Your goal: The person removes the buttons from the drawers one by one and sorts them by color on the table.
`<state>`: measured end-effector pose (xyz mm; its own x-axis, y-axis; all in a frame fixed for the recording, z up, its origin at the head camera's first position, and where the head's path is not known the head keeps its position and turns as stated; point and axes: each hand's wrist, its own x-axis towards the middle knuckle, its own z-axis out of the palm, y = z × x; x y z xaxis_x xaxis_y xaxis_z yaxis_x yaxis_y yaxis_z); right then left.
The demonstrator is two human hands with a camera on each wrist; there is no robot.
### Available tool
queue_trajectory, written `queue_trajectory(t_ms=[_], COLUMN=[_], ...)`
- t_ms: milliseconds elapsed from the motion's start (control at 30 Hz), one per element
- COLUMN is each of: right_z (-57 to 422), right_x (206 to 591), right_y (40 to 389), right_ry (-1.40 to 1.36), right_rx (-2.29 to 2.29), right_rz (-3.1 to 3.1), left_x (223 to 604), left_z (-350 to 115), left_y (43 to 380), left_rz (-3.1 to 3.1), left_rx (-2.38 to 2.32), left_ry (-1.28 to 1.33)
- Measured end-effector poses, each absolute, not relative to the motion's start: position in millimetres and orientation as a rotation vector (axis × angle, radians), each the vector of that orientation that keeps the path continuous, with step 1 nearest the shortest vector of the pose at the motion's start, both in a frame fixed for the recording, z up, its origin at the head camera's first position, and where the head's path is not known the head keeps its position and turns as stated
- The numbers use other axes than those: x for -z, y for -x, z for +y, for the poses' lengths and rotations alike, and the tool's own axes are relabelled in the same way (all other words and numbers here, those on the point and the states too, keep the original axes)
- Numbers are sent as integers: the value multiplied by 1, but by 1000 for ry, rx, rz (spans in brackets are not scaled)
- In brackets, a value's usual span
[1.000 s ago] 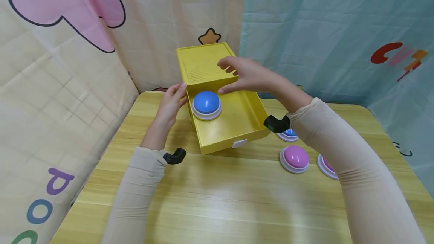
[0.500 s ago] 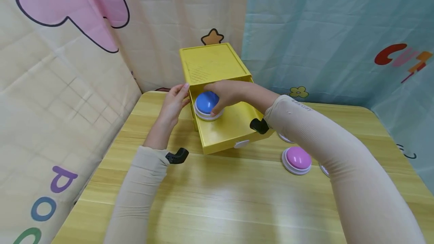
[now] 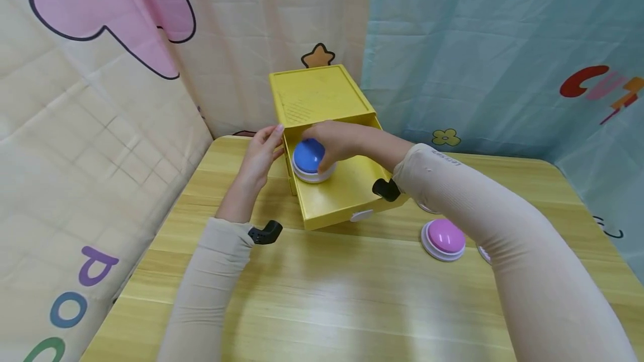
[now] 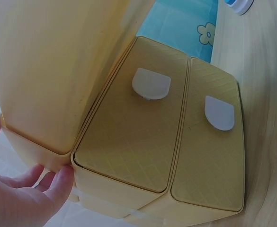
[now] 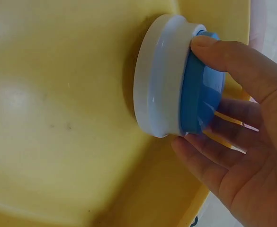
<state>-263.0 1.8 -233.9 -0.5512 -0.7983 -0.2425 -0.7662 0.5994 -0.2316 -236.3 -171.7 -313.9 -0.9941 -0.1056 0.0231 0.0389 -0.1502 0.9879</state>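
A yellow drawer cabinet (image 3: 322,94) stands near the back of the table, its top drawer (image 3: 327,200) pulled out. Inside the drawer, toward its left wall, is a buzzer button (image 3: 308,155) with a blue dome and white base. My right hand (image 3: 336,139) grips this button from above and the right. In the right wrist view the thumb lies on the rim of the blue dome (image 5: 202,94), fingers curled round the opposite side. My left hand (image 3: 256,155) touches the cabinet's left side, thumb by the front corner. The left wrist view shows its fingertips (image 4: 61,182) against the yellow side.
Two lower drawers with pale handles, the middle one (image 4: 129,127) and bottom one (image 4: 209,156), are closed. A pink buzzer button (image 3: 445,236) lies on the table to the right; my right sleeve partly covers others there. Printed curtains (image 3: 453,60) hang behind the table.
My right hand has come down from above the drawer onto the blue button and closed its fingers round it. The left hand has stayed at the cabinet's side. The head view has shifted slightly.
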Motion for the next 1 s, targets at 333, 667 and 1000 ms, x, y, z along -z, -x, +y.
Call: queue_trajectory(t_ms=[333, 667, 1000], right_z=[30, 88, 161], right_x=[210, 192, 196], right_y=[258, 257, 262], right_ry=[1306, 1189, 973], right_rx=[386, 588, 715], right_rz=[2525, 2617, 2709], left_x=[316, 314, 314], left_z=[-173, -174, -173], left_y=[236, 235, 235], left_rz=[-1999, -2011, -2011], left_rx=[2292, 2292, 2289], left_ry=[-54, -32, -41])
